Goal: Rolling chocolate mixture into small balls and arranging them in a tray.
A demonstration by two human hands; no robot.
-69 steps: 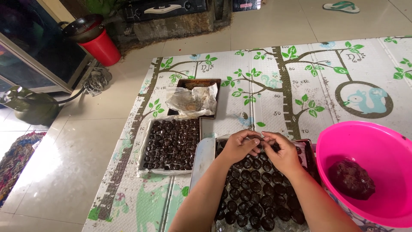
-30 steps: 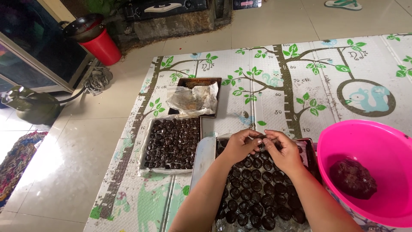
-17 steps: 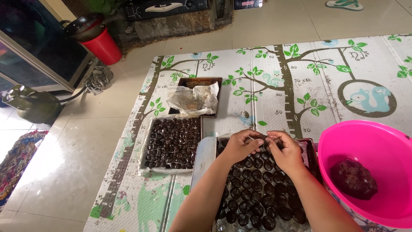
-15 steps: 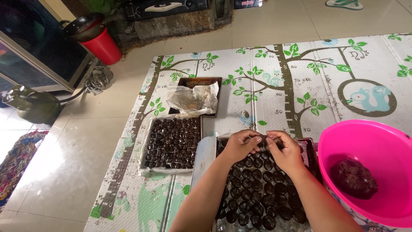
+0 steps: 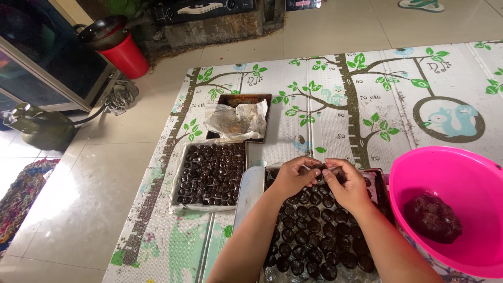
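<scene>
My left hand [image 5: 294,176] and my right hand [image 5: 347,182] meet over the far end of a metal tray [image 5: 248,195] filled with rows of small dark round pieces [image 5: 314,230]. Fingertips of both hands pinch one small dark piece [image 5: 320,169] between them. A pink plastic bowl [image 5: 445,173] to the right of my right hand holds a lump of dark dough [image 5: 433,218].
A second tray [image 5: 178,183] of dark pieces lies to the left, with a third tray [image 5: 250,97] holding crumpled paper [image 5: 236,119] behind it. All rest on a play mat [image 5: 346,94] printed with trees. A red bucket [image 5: 128,56] and a green gas cylinder [image 5: 41,128] stand on the tiled floor.
Both hands stay together over the tray's far end, fingers shifting slightly around the small piece. Nothing else has moved.
</scene>
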